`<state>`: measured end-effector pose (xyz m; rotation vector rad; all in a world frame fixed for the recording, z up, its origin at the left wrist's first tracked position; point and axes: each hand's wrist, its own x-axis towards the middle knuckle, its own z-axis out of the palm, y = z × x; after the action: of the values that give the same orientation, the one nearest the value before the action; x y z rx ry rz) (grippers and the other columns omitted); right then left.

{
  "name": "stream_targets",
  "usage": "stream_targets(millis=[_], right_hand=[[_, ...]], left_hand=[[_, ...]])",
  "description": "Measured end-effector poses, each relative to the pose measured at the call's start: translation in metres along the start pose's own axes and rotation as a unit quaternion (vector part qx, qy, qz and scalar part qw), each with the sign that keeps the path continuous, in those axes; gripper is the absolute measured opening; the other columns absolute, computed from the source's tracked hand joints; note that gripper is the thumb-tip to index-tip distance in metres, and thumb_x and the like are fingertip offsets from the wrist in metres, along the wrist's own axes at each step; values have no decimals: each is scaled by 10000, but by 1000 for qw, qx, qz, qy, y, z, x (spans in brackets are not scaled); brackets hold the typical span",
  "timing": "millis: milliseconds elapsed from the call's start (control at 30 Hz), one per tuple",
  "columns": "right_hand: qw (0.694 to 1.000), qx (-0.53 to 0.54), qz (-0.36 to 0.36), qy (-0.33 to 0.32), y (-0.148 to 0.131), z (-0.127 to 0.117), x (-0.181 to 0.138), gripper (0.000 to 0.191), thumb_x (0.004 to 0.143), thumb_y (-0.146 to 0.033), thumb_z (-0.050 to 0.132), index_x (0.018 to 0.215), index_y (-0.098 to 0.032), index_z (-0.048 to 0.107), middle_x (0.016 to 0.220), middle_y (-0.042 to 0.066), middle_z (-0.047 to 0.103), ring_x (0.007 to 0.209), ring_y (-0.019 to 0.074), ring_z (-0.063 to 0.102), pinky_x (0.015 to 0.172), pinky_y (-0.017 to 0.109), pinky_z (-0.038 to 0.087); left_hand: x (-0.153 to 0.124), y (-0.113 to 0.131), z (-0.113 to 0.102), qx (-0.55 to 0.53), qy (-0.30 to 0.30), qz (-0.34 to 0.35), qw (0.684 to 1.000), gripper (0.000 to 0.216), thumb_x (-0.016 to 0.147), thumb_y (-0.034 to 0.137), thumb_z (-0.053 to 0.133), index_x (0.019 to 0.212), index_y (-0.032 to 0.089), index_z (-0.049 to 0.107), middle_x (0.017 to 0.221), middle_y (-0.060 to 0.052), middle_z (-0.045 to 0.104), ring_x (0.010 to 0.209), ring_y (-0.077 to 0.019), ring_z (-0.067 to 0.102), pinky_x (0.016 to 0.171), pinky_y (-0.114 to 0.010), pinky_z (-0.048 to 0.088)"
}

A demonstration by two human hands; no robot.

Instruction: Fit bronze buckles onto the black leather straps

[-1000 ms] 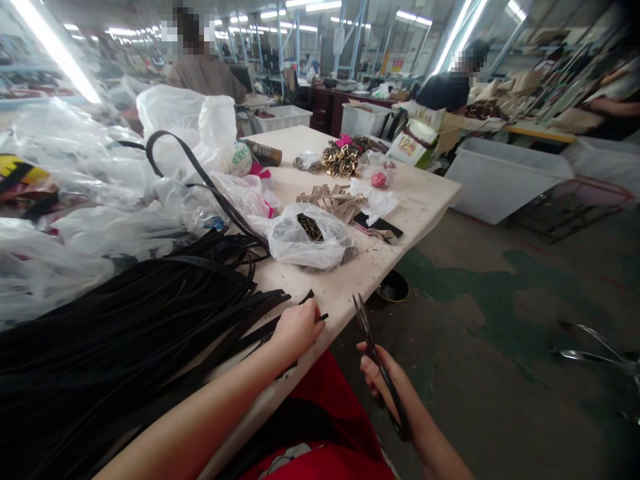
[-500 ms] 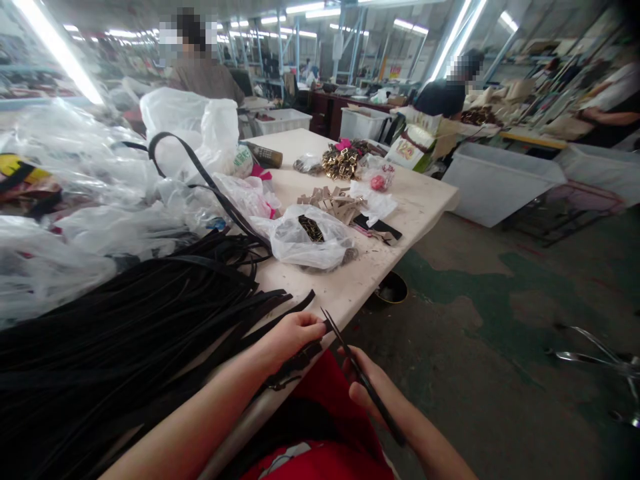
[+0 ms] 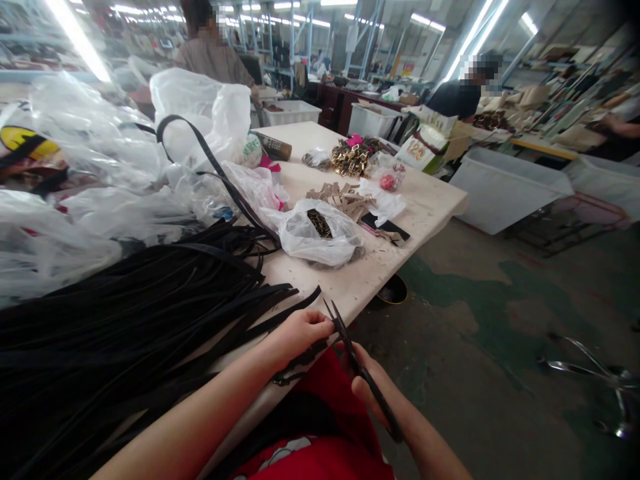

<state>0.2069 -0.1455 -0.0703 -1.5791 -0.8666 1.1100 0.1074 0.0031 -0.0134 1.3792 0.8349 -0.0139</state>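
My left hand (image 3: 299, 333) is closed on the end of a black strap (image 3: 305, 352) at the near edge of the white table (image 3: 350, 287). A big heap of long black straps (image 3: 125, 313) lies on the table to its left. My right hand (image 3: 373, 390) grips black scissors (image 3: 356, 363). Their blades are slightly apart, with the tips right at the strap end beside my left fingers.
On the table lie clear plastic bags (image 3: 315, 233), tan strap pieces (image 3: 345, 199), gold metal buckles (image 3: 353, 159) and a white bag (image 3: 200, 120). White bins (image 3: 505, 190) stand on the right. Other people work at the far tables. A chair base (image 3: 595, 373) sits on the floor.
My right hand brought the scissors left to the strap end held by my left hand. The left hand pulled the strap off the table edge toward me.
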Motion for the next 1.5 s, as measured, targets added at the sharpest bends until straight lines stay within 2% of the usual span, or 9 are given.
stream_targets(millis=[100, 233, 367, 667, 867, 1067, 1267, 1367, 1500], right_hand=[[1000, -3, -2, 14, -5, 2, -1, 587, 650, -585, 593, 1075, -186, 534, 788, 50, 594, 694, 203, 564, 625, 303, 463], [1000, -6, -20, 9, -21, 0, -6, 684, 631, -684, 536, 1076, -164, 527, 822, 61, 603, 713, 212, 573, 640, 302, 465], [1000, -23, 3, 22, -30, -1, -8, 668, 653, -691, 511, 1040, -147, 535, 820, 70, 620, 713, 213, 584, 636, 289, 466], [999, -21, 12, 29, -20, 0, -8, 584, 710, -624, 511, 1035, -139, 522, 873, 99, 640, 791, 234, 600, 677, 295, 477], [999, -29, -18, 17, -22, 2, -9, 736, 598, -712, 543, 1090, -168, 478, 822, 42, 592, 685, 184, 563, 614, 272, 461], [996, -61, -6, 58, -19, 4, -8, 602, 685, -650, 509, 1017, -149, 527, 808, 53, 596, 695, 186, 561, 635, 273, 455], [996, -65, 4, 56, -10, 1, -7, 522, 719, -568, 532, 1017, -139, 545, 852, 82, 623, 742, 213, 577, 681, 298, 463], [997, -58, 8, 49, -10, 1, -8, 556, 709, -599, 521, 1030, -145, 536, 831, 70, 612, 713, 202, 568, 657, 289, 456], [998, -40, -24, 38, -15, 4, -9, 726, 615, -706, 528, 1104, -170, 491, 769, 27, 563, 650, 172, 528, 592, 264, 431]], left_hand=[[2, -1, 0, 14, 7, 1, 1000, 270, 668, 411, 563, 696, 144, 540, 539, 48, 450, 433, -53, 367, 422, -173, 281], [3, -2, 1, 9, 8, -8, 1000, 265, 666, 413, 562, 700, 151, 534, 532, 49, 452, 416, -57, 362, 409, -179, 279], [4, -4, 1, 2, 7, -2, 1000, 252, 685, 398, 545, 710, 147, 527, 541, 42, 457, 423, -57, 369, 409, -176, 282], [5, -3, 2, 8, 3, -5, 1000, 227, 683, 375, 545, 707, 150, 527, 528, 47, 444, 420, -55, 358, 406, -170, 266], [6, -8, 3, 33, -16, 10, 999, 193, 683, 354, 531, 693, 161, 532, 505, 64, 420, 406, -47, 319, 417, -167, 256], [5, -6, 4, 20, -14, 1, 1000, 191, 673, 345, 529, 694, 155, 528, 505, 61, 418, 409, -53, 328, 419, -173, 268], [5, -9, 2, 14, -9, 4, 1000, 215, 665, 368, 545, 698, 156, 537, 542, 47, 459, 427, -56, 357, 417, -176, 265], [5, -9, 2, 17, -12, 6, 1000, 212, 669, 366, 539, 701, 157, 539, 545, 49, 457, 431, -57, 357, 420, -178, 267], [3, -5, 4, 40, -18, 9, 999, 179, 664, 333, 532, 687, 156, 548, 521, 56, 429, 437, -61, 346, 430, -182, 265]])
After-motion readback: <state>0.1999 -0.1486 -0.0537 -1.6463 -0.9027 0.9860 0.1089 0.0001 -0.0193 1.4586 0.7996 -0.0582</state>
